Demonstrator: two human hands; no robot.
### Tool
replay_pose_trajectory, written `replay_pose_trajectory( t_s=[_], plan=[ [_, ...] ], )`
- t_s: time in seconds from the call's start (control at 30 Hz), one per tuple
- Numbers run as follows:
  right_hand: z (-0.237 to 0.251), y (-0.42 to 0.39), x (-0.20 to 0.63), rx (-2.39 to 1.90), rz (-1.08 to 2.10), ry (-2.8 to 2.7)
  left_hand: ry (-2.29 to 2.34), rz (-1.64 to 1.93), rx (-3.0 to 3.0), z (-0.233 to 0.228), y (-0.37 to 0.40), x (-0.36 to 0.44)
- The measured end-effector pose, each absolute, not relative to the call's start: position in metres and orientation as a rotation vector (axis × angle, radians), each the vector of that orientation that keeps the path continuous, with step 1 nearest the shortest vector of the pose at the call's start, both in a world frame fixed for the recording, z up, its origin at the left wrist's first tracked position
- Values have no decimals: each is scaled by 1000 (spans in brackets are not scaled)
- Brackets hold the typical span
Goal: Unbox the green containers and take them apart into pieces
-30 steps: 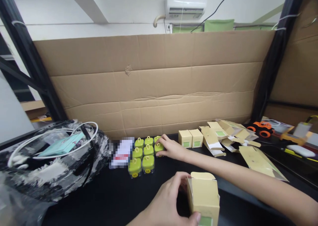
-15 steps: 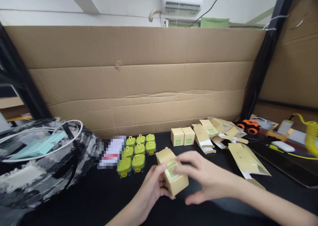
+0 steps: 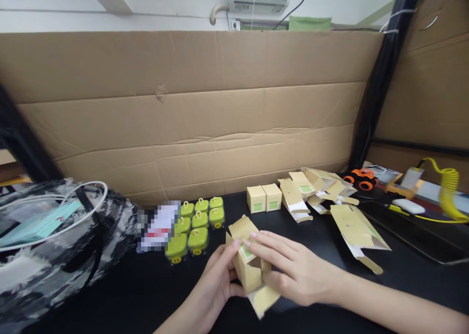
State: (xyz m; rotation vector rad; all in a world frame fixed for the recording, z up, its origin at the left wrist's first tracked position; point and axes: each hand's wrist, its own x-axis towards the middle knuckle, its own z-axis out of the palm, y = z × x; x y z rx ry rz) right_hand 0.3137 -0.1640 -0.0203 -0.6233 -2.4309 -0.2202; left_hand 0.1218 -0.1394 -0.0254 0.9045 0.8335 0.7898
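Observation:
A small pale-yellow cardboard box [image 3: 249, 275] with a green label is tilted between my hands at the front of the dark table. My left hand [image 3: 222, 275] is closed around its left side, thumb on top. With its fingers across the label and its thumb by the near end, my right hand [image 3: 293, 268] grips the box from the right. A flap [image 3: 266, 300] hangs out at the near end, and another flap sticks up at the far end. What lies inside is hidden.
Several green-lidded containers [image 3: 198, 238] stand left of the box. Two closed boxes [image 3: 256, 199] sit behind it. Flattened boxes [image 3: 355, 226] lie to the right, near an orange toy truck [image 3: 362, 178]. A camouflage-patterned bag [image 3: 117, 226] and a blurred packet [image 3: 159, 226] are at left.
The near end of the box was closed; now its flap hangs out. My right hand has come down onto the box. The whole view has shifted slightly.

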Motion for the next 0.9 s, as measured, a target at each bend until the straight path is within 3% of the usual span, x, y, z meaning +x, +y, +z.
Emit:
replay_pose_trajectory(
  t_s=[0.23,0.5,0.77,0.9],
  plan=[
    [-13,-182,294,-584,-622,-2600,917,975,975,-36,-142,127],
    [15,-201,366,-807,-589,-2689,854,904,1034,-54,-137,131],
    [-28,-212,429,-1305,-693,-2550,824,876,1119,-57,-136,131],
    [-9,-204,420,-1402,-584,-2444,814,845,1094,-49,-137,128]
  ],
)
